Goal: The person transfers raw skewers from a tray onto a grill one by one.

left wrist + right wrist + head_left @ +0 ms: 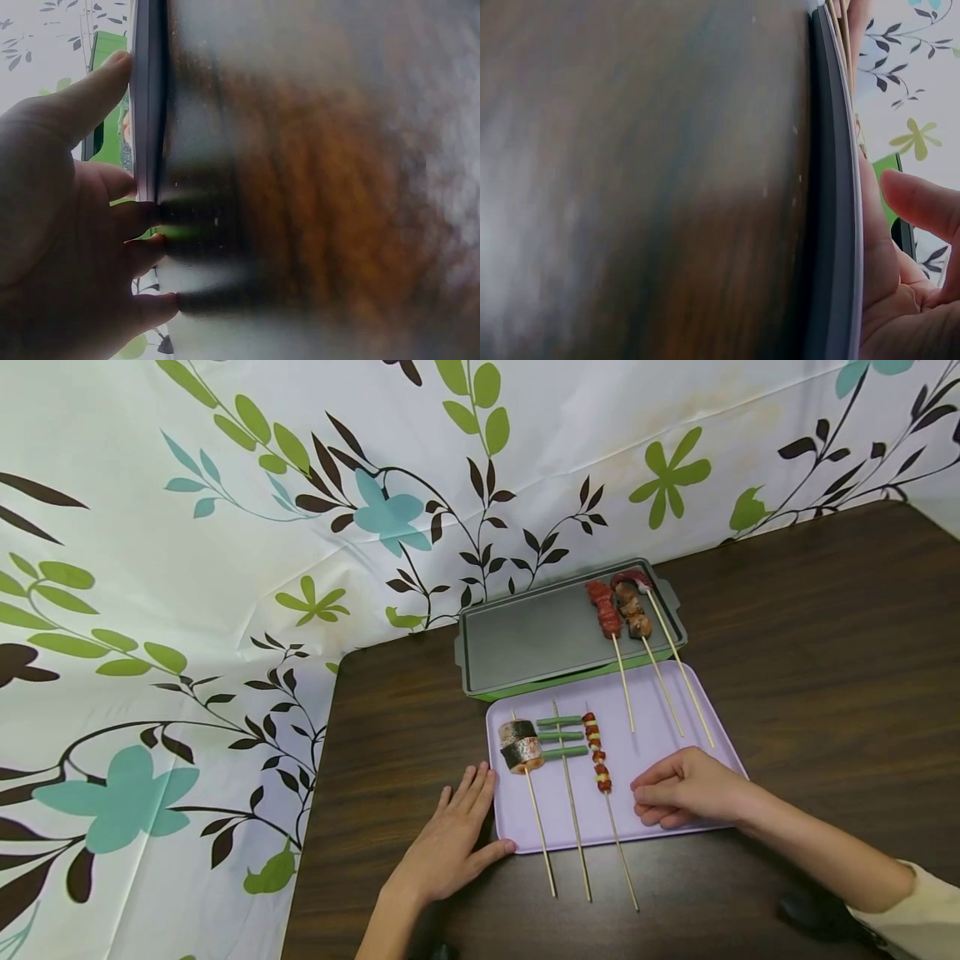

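A lilac tray lies on the table, with three skewers along its left part: a salmon-like skewer with dark skin, a green bean skewer and a thin red-and-yellow skewer. Their sticks reach past the near edge. My left hand rests flat at the tray's left side, fingers straight, thumb at its near corner. Over the tray's near right part is my right hand, fingers loosely bent and nothing held. In the right wrist view its thumb stands apart from the fingers.
Behind the tray stands a grey grill plate with a green base. At its right end lie a red meat skewer, a browned chunk skewer and a dark red one, sticks pointing over the tray. A patterned cloth hangs behind.
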The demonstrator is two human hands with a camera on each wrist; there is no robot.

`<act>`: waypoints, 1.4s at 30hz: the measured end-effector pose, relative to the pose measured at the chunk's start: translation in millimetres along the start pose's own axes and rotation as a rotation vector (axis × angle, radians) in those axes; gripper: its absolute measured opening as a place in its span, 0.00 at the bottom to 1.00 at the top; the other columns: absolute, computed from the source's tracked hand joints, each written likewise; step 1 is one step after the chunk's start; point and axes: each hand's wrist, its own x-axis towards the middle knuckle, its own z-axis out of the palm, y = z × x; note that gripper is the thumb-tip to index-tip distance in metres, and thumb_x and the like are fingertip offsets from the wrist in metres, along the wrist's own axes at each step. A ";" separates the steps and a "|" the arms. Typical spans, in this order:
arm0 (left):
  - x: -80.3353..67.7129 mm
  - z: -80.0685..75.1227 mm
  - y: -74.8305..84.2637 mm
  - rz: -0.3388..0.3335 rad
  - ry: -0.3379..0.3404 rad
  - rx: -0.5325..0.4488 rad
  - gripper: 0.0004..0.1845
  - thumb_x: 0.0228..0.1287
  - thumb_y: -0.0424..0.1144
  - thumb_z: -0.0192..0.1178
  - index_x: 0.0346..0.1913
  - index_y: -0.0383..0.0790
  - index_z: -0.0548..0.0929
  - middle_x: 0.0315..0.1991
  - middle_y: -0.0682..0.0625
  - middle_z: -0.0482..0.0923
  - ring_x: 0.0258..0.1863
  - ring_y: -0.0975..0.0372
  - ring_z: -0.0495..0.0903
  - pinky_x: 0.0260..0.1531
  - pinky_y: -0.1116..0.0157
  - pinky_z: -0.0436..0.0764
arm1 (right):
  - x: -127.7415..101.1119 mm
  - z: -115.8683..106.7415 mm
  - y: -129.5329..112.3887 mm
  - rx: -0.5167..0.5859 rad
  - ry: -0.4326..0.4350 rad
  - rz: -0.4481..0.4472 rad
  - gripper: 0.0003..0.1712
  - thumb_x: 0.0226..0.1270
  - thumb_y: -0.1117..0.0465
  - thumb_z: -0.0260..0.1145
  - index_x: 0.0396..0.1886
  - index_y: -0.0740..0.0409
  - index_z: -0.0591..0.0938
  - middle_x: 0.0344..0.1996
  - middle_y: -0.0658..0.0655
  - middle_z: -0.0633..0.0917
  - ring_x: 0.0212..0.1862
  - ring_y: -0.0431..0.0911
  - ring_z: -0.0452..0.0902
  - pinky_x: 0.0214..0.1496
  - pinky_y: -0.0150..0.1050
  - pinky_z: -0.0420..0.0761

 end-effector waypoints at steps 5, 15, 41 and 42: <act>-0.4 0.1 -0.2 -0.001 -0.002 0.003 0.49 0.68 0.68 0.48 0.79 0.44 0.42 0.79 0.47 0.37 0.77 0.55 0.37 0.70 0.43 0.49 | 3.7 10.6 0.4 0.012 -0.002 0.002 0.19 0.65 0.63 0.68 0.47 0.78 0.82 0.30 0.61 0.88 0.32 0.47 0.86 0.31 0.38 0.85; -0.1 1.0 -0.3 -0.002 -0.007 0.007 0.49 0.68 0.68 0.47 0.79 0.44 0.42 0.79 0.48 0.36 0.77 0.55 0.36 0.70 0.43 0.49 | 12.9 22.3 3.2 0.003 -0.006 -0.014 0.14 0.66 0.65 0.67 0.41 0.76 0.84 0.28 0.61 0.88 0.29 0.47 0.86 0.28 0.38 0.84; -0.4 -1.3 0.3 0.009 0.000 0.004 0.49 0.69 0.67 0.48 0.79 0.43 0.42 0.79 0.46 0.37 0.77 0.54 0.37 0.69 0.41 0.49 | 20.2 32.3 -8.3 -0.153 0.018 -0.018 0.08 0.56 0.66 0.74 0.29 0.69 0.85 0.19 0.59 0.86 0.24 0.48 0.85 0.24 0.37 0.83; -0.3 -1.2 0.2 0.007 0.000 0.004 0.49 0.69 0.67 0.48 0.79 0.43 0.42 0.79 0.46 0.37 0.77 0.54 0.37 0.69 0.42 0.49 | 20.2 32.2 -8.1 -0.152 0.018 -0.019 0.08 0.56 0.67 0.73 0.29 0.69 0.85 0.19 0.59 0.86 0.24 0.48 0.85 0.24 0.37 0.83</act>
